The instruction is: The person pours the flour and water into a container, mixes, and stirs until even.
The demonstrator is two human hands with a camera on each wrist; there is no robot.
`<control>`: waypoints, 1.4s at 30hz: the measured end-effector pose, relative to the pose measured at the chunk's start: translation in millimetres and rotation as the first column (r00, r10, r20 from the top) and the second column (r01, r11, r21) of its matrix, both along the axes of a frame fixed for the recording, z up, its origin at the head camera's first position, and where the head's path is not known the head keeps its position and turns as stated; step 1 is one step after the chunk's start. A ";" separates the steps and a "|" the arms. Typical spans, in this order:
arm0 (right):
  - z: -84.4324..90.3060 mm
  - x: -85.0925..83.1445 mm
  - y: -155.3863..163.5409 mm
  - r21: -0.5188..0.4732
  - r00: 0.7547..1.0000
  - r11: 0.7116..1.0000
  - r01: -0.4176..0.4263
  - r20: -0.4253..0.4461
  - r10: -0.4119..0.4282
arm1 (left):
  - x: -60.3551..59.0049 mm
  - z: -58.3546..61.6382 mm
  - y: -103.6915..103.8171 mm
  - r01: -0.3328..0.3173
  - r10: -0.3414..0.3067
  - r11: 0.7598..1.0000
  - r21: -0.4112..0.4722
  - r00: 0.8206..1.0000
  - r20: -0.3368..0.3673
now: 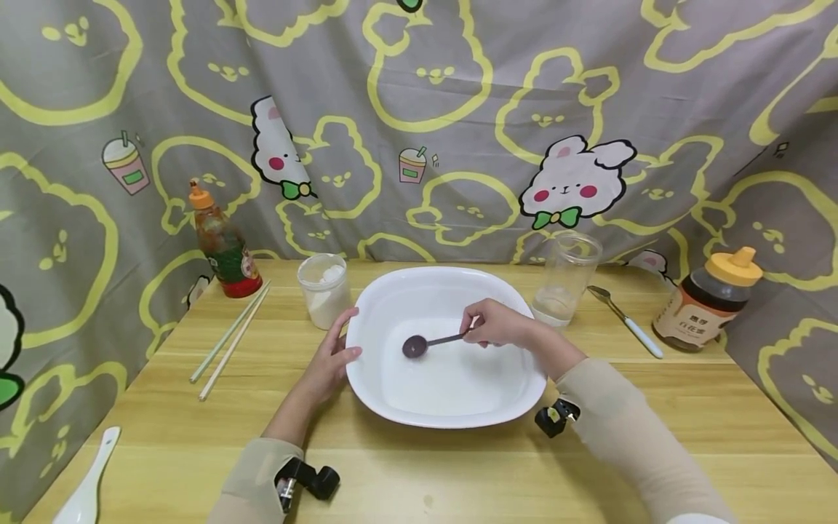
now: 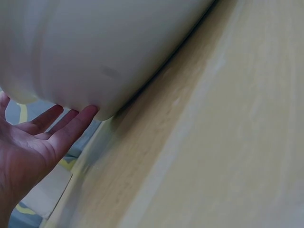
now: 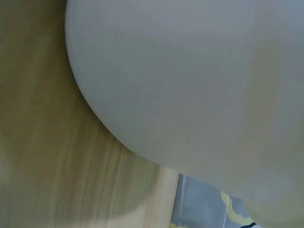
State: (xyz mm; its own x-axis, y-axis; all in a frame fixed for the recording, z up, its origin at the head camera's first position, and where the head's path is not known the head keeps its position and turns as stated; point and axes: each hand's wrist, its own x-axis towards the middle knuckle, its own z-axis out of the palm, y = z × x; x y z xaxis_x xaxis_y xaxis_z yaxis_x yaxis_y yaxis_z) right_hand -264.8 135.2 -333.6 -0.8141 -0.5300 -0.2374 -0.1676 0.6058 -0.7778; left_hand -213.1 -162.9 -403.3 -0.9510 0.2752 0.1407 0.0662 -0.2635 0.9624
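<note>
A white basin [image 1: 366,389] stands on the table. My left hand [image 1: 327,364] holds its left side, with the thumb over the rim. In the left wrist view, several fingertips of the left hand [image 2: 35,147] touch the basin's outer wall [image 2: 114,57]. Inside the basin, my right hand [image 1: 494,322] pinches the handle of a dark measuring spoon [image 1: 414,347], whose round bowl points left, low over the basin's bottom. Whether the spoon holds anything is unclear. The right wrist view shows only the basin's outer wall [image 3: 156,85], not the right hand.
Behind the basin's left is a tub of white powder [image 1: 325,298]; chopsticks [image 1: 232,338] and a sauce bottle [image 1: 225,251] stand further left. A clear jar [image 1: 566,280], a blue-handled spreader [image 1: 628,320] and a honey bottle [image 1: 703,302] occupy the right. A white spoon [image 1: 92,477] lies front left.
</note>
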 end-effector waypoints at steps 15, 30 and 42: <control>21.2 15.7 47.0 0.098 0.989 0.987 -0.131 -0.057 0.137 | -0.1 3.1 -2.2 -0.018 0.018 0.999 -0.035 1.000 0.001; 14.0 -10.2 32.4 0.126 0.976 0.983 0.131 -0.191 -0.105 | -1.7 0.4 -2.5 -0.002 0.002 0.999 -0.039 1.000 0.010; -4.0 0.2 -9.5 0.007 0.999 0.999 -0.054 0.001 0.054 | -0.9 1.1 -1.9 0.004 -0.004 1.000 -0.028 1.000 0.024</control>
State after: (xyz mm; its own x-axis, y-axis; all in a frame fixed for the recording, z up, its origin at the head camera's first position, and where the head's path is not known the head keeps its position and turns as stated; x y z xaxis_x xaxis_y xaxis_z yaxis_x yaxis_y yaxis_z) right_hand -264.5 125.8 -337.5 -0.7842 -0.5713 -0.2422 -0.1992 0.6014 -0.7737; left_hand -214.0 -164.7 -402.2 -0.9529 0.2827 0.1096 0.0415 -0.2364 0.9708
